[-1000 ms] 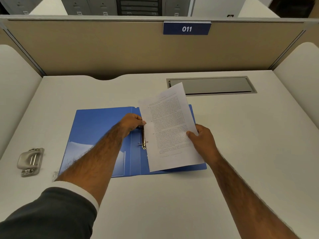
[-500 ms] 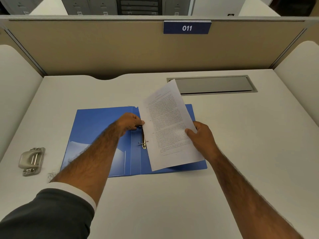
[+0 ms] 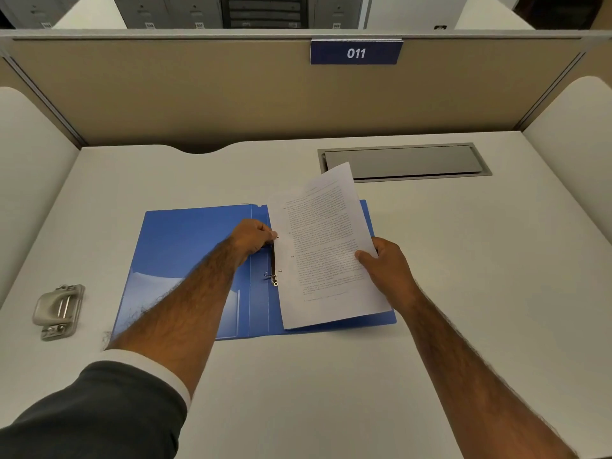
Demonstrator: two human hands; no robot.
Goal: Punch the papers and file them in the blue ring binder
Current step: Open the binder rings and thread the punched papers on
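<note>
The papers (image 3: 324, 246), held in the right hand (image 3: 387, 270), have been edged towards the rings (image 3: 273, 276) gripped by the left hand (image 3: 251, 238), ready for filing.

The blue ring binder (image 3: 185, 253) looks like glossy plastic, and its open cover throws back a pale sheen. Its ring mechanism (image 3: 273, 266) is bright, polished metal. The papers (image 3: 324, 246) are matt white paper with fine dark print. The hole punch (image 3: 58, 311) is metal with a dull satin finish. The bench (image 3: 463, 260) is smooth, matt and off-white; the hatch (image 3: 404, 160) set into it looks like brushed grey metal. The partition (image 3: 231, 94) seems covered in matt beige cloth. The sleeve (image 3: 82, 415) is dark cloth.
</note>
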